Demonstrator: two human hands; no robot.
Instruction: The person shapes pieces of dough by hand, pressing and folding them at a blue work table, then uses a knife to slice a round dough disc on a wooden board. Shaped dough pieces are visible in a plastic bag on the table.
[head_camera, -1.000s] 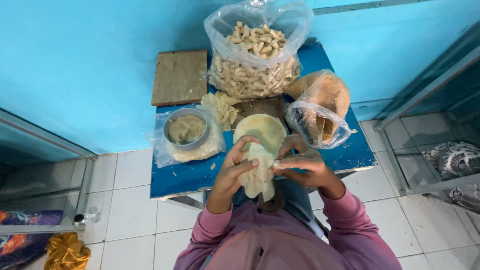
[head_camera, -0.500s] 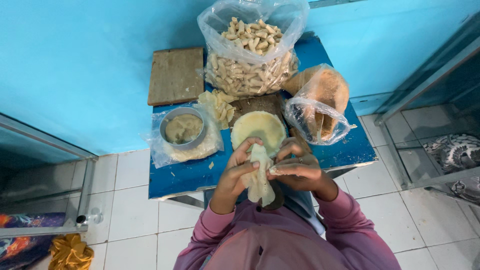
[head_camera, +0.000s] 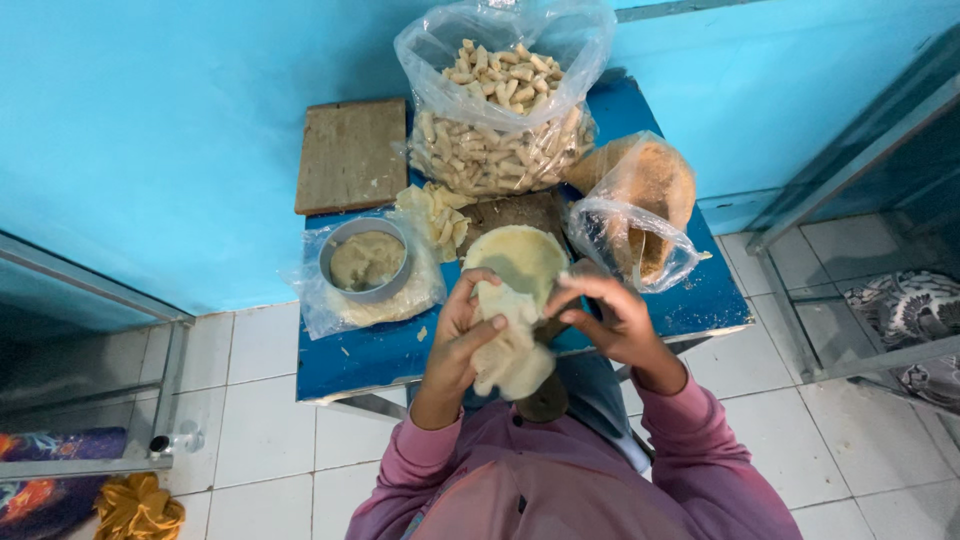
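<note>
A thin, pale sheet of dough (head_camera: 510, 340) hangs between both hands, held up over the near edge of the blue table (head_camera: 350, 355). The left hand (head_camera: 462, 335) is closed around the sheet's left side, thumb pressed across the front and fingers curled behind. The right hand (head_camera: 610, 320) pinches the right edge between its fingertips, the other fingers loosely bent. The sheet looks partly folded or rolled lengthwise, its lower end bunched; whether any filling is inside cannot be told.

Just behind the hands lies a round stack of dough sheets (head_camera: 520, 255) on a dark board (head_camera: 510, 212), so more sheets wait to be worked. To the left of it a metal bowl (head_camera: 364, 260) of beige paste sits on a clear plastic sheet, still well filled. Between bowl and board lies a small heap of pale yellow scraps (head_camera: 435, 212).

At the back of the table a large clear bag (head_camera: 500, 110) holds many small finished rolls, which suggests the work is well along, though far from over. To the right another plastic bag (head_camera: 640, 205) holds something brown. A wooden board (head_camera: 352, 152) lies at the back left against the turquoise wall. The person wears pink sleeves (head_camera: 700, 440), and the floor is white tile.
</note>
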